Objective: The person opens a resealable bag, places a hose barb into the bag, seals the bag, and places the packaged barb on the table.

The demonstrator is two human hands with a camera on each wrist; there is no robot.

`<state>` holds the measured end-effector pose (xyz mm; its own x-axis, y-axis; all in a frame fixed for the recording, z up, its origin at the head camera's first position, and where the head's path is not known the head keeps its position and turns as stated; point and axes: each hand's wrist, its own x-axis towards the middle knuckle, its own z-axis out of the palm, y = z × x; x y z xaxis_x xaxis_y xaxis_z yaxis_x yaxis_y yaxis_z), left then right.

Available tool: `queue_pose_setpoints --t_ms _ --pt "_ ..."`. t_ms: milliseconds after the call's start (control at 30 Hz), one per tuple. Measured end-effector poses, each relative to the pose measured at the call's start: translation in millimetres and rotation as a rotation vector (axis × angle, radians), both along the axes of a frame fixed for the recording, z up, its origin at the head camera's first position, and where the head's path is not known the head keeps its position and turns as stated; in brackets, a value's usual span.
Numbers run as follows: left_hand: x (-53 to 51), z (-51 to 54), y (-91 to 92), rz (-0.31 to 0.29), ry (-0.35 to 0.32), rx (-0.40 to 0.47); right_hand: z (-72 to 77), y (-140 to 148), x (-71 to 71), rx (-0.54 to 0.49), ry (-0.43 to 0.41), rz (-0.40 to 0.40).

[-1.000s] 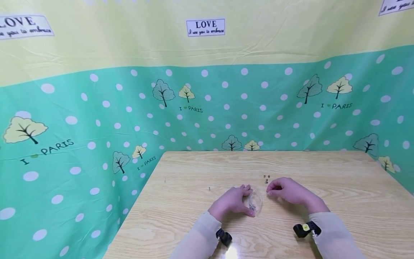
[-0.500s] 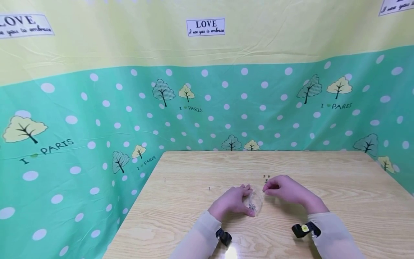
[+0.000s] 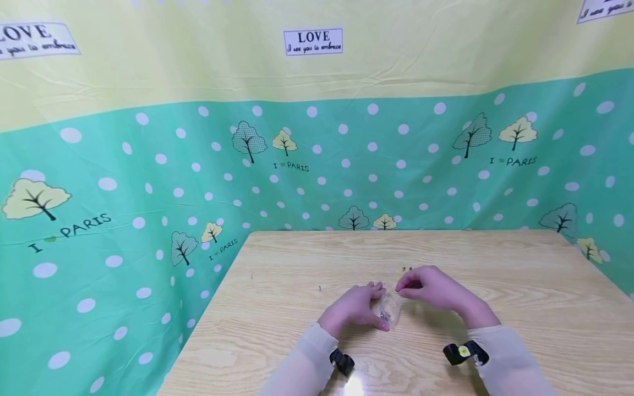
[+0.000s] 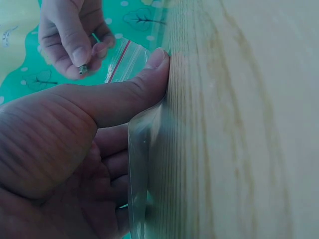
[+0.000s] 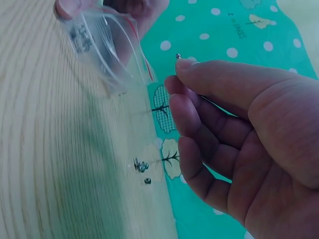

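My left hand [image 3: 354,308] holds a clear zip-lock bag [image 5: 102,47], thumb on one side and fingers on the other. The bag has a red line along its mouth, and small metal screws [image 5: 81,39] lie inside it. Just right of the bag's mouth, my right hand [image 3: 431,289] pinches a tiny silvery screw [image 5: 178,57] between thumb and index finger. The screw's end also shows in the left wrist view, below the right thumb; its exact shape is too small to tell. The right hand's other fingers are loosely curled.
Several small metal pieces [image 5: 141,165] lie on the wooden table [image 3: 277,341] beyond the right hand. Another small piece [image 3: 320,288] lies left of the bag, and a faint one [image 3: 251,276] farther left. A patterned green and yellow curtain [image 3: 317,165] hangs behind the table.
My right hand has moved left and slightly away from me, bringing the pinched screw close to the bag's mouth. The left hand has stayed in place with the bag.
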<state>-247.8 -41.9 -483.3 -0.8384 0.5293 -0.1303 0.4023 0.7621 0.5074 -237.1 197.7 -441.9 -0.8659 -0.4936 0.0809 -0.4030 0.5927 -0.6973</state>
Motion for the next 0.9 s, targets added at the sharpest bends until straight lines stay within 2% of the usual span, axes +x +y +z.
queue_pose_setpoints --t_ms 267,567,900 --pt "-0.2 1.0 0.1 -0.003 0.007 -0.01 0.7 -10 2.4 -0.024 0.023 0.027" --pt "0.3 0.5 0.9 0.011 -0.011 -0.007 -9.0 -16 -0.5 0.0 0.042 0.076" --pt "0.8 1.2 0.8 0.012 -0.007 0.004 -9.4 -16 -1.2 -0.003 0.065 0.05"
